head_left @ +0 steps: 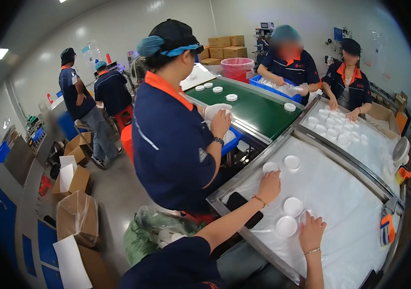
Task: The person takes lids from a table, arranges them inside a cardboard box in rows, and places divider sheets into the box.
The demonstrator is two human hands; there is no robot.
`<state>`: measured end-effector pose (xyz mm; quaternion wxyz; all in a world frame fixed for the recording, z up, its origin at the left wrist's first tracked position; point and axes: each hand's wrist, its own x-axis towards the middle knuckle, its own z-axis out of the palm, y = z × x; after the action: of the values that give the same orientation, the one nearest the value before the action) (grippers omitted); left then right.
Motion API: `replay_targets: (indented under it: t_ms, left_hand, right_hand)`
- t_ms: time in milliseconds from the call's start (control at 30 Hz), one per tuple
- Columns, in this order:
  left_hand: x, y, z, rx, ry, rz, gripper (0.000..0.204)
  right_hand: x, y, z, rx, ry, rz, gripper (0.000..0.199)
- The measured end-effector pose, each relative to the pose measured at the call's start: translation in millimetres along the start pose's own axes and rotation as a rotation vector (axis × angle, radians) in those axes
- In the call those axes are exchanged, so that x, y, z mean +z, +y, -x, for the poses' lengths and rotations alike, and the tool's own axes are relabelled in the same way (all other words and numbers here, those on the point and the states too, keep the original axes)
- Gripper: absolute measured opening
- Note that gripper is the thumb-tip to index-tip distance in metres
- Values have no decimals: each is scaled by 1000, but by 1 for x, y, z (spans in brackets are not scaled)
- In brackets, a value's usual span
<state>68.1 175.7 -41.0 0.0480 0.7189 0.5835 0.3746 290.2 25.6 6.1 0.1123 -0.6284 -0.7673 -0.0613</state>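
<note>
Clock positions below are read from the near round white lid (292,206) on the film-covered table (345,207), with 12 o'clock at the far end of the view. The observed person's left hand (270,188) is at about 10 to 11 o'clock, its fingers bent and close together at the near edge of a far white lid (271,167); contact appears made, but a firm grip cannot be confirmed. The right hand (313,233) is near 5 o'clock, fingers bent and slightly parted at a partly hidden white piece (305,215); whether it is pinched or merely touched cannot be determined from here. A second near lid (286,226) lies at 6 to 7 o'clock, just beside the first, and an untouched lid (292,163) sits at 12 o'clock. A dark flat object (245,209) lies at 9 o'clock, partly under the left forearm. At 10 o'clock a co-worker (176,130) stands beside the green belt (258,113). In my assessment, the step in hand is piece-by-piece handling of the lids, one at each hand. The next move appears to call for a light hold at the rims and clearance from the two near lids lying between the hands.
</note>
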Motion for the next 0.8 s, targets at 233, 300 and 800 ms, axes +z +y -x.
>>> replay_targets:
  t_ms: [233, 300, 800]
  left_hand:
    - [24, 27, -38, 161, -77, -200, 43]
    - [46, 25, -47, 158, 47, -400, 41]
    - [24, 99, 4, 324, -363, -53, 24]
  right_hand:
    - [-2, -30, -13, -3, -77, -209, 50]
    - [4, -24, -18, -11, -77, -246, 40]
    - [-8, 102, 0, 417, -147, -188, 24]
